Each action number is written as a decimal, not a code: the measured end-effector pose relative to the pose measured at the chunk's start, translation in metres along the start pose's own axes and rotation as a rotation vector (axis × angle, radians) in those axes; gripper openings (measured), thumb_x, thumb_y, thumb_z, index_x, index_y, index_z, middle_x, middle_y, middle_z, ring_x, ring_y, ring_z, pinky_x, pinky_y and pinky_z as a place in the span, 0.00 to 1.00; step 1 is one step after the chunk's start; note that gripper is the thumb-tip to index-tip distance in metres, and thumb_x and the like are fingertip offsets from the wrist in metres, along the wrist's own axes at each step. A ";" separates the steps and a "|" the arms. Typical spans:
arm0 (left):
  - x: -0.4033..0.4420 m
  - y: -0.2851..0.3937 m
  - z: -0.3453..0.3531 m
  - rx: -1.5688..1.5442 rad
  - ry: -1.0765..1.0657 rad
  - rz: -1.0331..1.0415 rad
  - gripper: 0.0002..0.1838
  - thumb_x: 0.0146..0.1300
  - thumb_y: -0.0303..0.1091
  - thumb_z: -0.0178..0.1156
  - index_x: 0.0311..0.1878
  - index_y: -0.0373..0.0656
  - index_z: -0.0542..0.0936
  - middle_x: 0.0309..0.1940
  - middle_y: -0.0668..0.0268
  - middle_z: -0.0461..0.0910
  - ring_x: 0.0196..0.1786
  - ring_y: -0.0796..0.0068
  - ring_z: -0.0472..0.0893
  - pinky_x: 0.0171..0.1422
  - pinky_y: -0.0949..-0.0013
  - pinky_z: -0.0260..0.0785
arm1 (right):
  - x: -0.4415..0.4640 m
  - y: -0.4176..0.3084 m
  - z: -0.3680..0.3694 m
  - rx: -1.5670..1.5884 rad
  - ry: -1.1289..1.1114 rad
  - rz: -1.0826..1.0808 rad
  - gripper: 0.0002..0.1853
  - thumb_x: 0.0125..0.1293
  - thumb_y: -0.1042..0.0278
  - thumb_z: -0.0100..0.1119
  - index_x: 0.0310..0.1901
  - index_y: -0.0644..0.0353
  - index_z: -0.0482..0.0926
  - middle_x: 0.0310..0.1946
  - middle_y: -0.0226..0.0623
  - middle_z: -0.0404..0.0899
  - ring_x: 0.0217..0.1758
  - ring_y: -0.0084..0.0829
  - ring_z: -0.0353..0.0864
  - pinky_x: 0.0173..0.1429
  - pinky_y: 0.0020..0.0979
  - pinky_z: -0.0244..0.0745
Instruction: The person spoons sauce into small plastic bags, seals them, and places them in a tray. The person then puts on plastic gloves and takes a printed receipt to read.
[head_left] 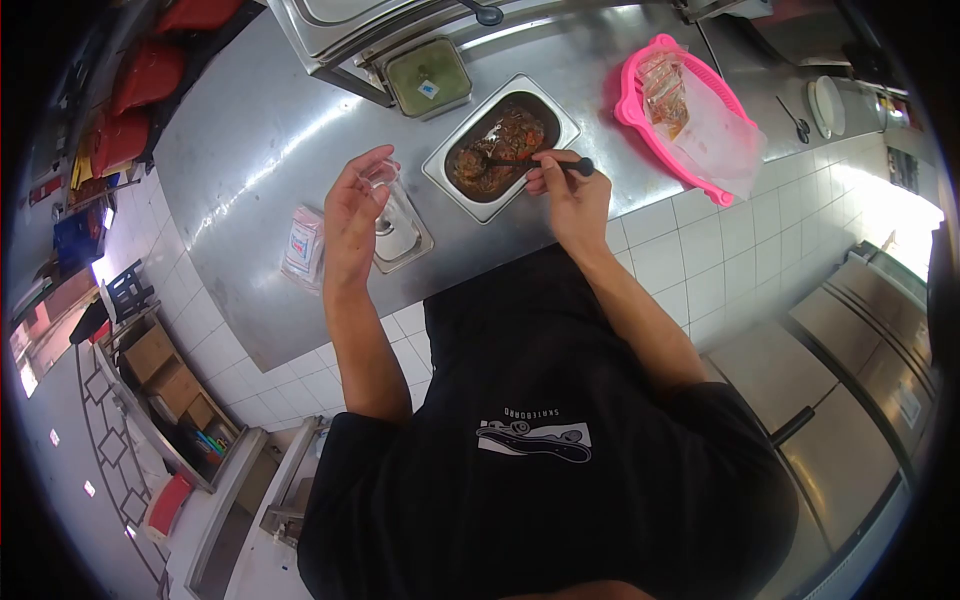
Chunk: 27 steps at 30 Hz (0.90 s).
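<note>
The right hand [578, 200] grips the spoon [515, 163], its handle running leftward into the tub [452, 195]. The left hand [350, 212], farther from the tub, holds clear plastic [380, 171].

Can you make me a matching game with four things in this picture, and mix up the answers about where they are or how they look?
Things:
1. Basket
2. Spoon
3. Clear plastic piece
4. Shirt

Answers, mixed up:
A. In the left hand
B. Has a skateboard picture
C. Bright pink
D. Held by the right hand

Right pairs: 1-C, 2-D, 3-A, 4-B
</note>
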<state>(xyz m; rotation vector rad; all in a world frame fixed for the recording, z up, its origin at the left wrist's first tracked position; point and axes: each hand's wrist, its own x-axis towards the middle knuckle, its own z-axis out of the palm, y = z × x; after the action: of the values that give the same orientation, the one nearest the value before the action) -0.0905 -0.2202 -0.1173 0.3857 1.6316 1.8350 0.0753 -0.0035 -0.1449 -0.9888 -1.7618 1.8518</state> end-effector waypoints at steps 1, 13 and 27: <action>0.000 0.000 -0.001 0.015 -0.001 0.007 0.30 0.63 0.41 0.69 0.66 0.36 0.77 0.51 0.65 0.80 0.59 0.74 0.76 0.71 0.68 0.61 | -0.001 -0.005 0.004 -0.001 -0.002 -0.002 0.09 0.77 0.73 0.56 0.47 0.71 0.83 0.33 0.42 0.86 0.33 0.29 0.86 0.41 0.30 0.83; -0.012 -0.004 -0.005 -0.010 0.033 0.004 0.28 0.64 0.40 0.68 0.66 0.38 0.78 0.52 0.66 0.80 0.59 0.76 0.75 0.69 0.70 0.62 | 0.011 0.016 -0.039 0.502 -0.094 0.145 0.13 0.78 0.67 0.56 0.49 0.69 0.83 0.34 0.40 0.86 0.35 0.28 0.85 0.44 0.29 0.83; -0.008 0.011 0.000 0.220 0.019 0.032 0.28 0.62 0.36 0.70 0.65 0.39 0.78 0.51 0.66 0.81 0.58 0.74 0.76 0.66 0.69 0.65 | 0.025 0.037 -0.055 0.660 -0.127 0.080 0.14 0.79 0.66 0.56 0.49 0.70 0.82 0.35 0.39 0.86 0.37 0.25 0.83 0.46 0.28 0.80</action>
<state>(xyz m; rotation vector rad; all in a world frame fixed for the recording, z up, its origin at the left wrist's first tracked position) -0.0871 -0.2258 -0.1051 0.4934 1.8570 1.6913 0.1046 0.0473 -0.1844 -0.6917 -1.0369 2.3528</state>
